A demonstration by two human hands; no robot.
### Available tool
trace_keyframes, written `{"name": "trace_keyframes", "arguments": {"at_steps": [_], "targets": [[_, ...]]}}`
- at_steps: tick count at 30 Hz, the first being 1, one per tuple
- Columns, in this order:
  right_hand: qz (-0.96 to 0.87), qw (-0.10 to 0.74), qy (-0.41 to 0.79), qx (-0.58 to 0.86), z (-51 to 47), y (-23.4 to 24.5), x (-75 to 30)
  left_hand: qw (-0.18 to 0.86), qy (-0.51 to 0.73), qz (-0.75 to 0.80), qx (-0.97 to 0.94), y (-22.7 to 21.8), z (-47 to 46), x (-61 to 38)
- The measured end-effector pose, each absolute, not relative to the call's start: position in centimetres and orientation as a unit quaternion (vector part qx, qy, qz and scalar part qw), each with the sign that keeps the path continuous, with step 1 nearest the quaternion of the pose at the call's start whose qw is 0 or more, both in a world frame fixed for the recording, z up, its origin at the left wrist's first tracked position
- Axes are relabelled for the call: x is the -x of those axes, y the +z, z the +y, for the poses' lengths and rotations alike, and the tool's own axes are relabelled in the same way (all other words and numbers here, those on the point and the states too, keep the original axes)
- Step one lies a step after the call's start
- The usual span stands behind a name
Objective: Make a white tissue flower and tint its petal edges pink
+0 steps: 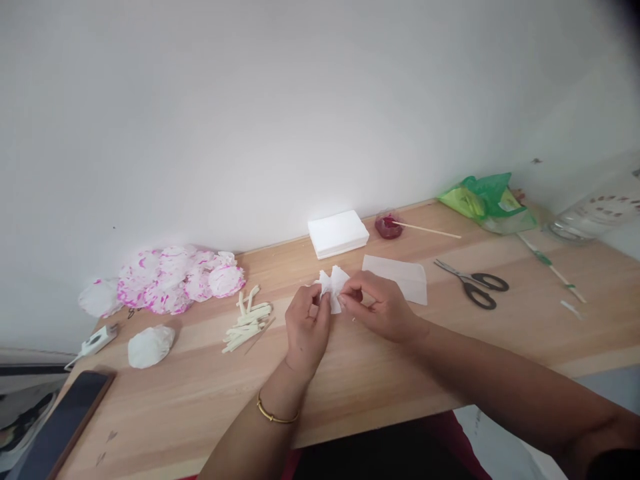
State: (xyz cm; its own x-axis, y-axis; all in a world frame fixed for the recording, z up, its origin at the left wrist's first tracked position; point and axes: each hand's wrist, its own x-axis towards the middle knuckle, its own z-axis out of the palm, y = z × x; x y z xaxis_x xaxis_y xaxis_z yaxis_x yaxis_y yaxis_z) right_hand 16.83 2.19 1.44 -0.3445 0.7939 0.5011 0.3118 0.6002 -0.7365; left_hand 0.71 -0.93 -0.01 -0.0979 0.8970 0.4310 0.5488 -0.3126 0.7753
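Paper (329, 281), white and all bunched up, is on the near side of the neat white stack (339, 235), and through the head camera I see two hands on it. The left hand (306, 323) pinches it from the left, with the thumb in front. The right hand (380, 303) pinches its right edge with finger and thumb. The hands are close together, with the paper between them.

Just right of the stack, I see a little see-through bowl (387, 235) with dark red stuff in it. A thin stick (430, 230) leans out of the bowl. Farther right of the stack is a green bag (495, 193), see-through and crumpled, with things inside that I can't make out. Right of the stack and past that bag is a big clear jar (575, 230), and I can't tell what it holds.

Near the stack, to its right and closer to me, lies a flat white sheet (409, 280), partly under the right hand. Farther right of the stack are scissors (471, 283), a bit open. Left of the stack I see pale soft strips (247, 325) in a pile, then puffy pink-and-white balls (175, 280).
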Motion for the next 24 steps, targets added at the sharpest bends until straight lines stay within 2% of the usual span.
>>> {"name": "trace_keyframes", "arguments": {"at_steps": [2,5,12,16,20,24], "targets": [[-0.766,0.422,0.332,0.353,2.0,1.5,-16.7,0.128,0.466,0.530,-0.697,0.2,-1.1,-0.9],[-0.732,0.416,0.392,0.372,2.2,1.5,-16.5,0.109,0.442,0.493,-0.741,0.1,-1.3,-1.2],[-0.706,0.407,0.415,0.404,2.6,1.4,-16.5,0.106,0.409,0.458,-0.782,-0.1,-1.6,-1.3],[-0.696,0.398,0.430,0.415,2.8,1.4,-16.7,0.139,0.446,0.455,-0.758,0.4,-1.6,-1.1],[-0.696,0.393,0.445,0.404,2.9,1.5,-16.8,0.091,0.498,0.534,-0.677,0.7,-1.3,-0.8],[-0.705,0.382,0.465,0.376,2.8,1.4,-16.9,0.165,0.481,0.536,-0.674,0.7,-0.9,-0.5]]}}
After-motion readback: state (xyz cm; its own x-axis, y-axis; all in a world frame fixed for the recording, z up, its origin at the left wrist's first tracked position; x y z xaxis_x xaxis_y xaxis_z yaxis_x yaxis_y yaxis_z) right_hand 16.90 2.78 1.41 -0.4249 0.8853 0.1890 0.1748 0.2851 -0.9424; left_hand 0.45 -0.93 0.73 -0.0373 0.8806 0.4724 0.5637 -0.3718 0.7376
